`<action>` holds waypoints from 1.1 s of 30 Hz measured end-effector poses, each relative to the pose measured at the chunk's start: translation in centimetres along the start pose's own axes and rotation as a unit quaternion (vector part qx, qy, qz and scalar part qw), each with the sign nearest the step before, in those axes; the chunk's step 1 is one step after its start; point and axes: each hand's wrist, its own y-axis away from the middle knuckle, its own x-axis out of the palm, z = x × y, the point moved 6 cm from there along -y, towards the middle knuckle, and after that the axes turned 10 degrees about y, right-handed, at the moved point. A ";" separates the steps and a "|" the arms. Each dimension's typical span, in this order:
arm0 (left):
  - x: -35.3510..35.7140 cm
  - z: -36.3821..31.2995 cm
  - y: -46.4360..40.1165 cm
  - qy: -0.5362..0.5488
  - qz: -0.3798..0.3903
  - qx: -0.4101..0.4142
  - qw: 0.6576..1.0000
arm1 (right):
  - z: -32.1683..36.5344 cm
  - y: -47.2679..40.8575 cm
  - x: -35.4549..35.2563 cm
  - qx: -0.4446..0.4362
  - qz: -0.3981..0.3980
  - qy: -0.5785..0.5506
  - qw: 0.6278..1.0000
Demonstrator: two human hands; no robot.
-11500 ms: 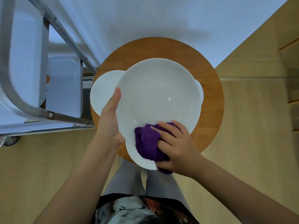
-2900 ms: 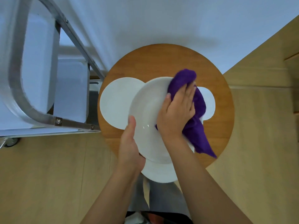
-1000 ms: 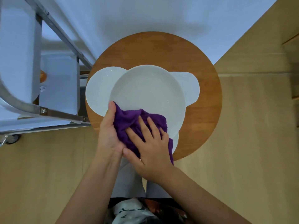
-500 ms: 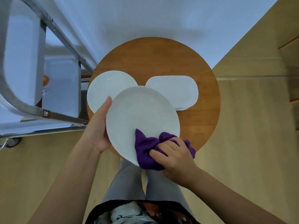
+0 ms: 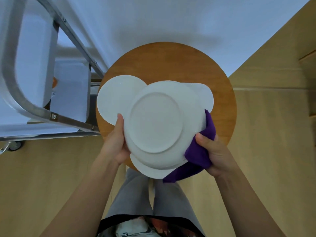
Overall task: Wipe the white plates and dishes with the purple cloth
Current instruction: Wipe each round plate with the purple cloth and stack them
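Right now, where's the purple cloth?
Head view: the purple cloth is bunched in the right hand, against the right edge of the upturned plate that the left hand holds.

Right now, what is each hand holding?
Left hand: holds the upturned white plate by its edge.
Right hand: grips the purple cloth against the plate.
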 end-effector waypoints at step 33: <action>1.7 -7.3 5.5 -0.172 -0.137 0.325 0.920 | 5.1 -4.2 3.0 -0.231 -0.104 0.501 0.828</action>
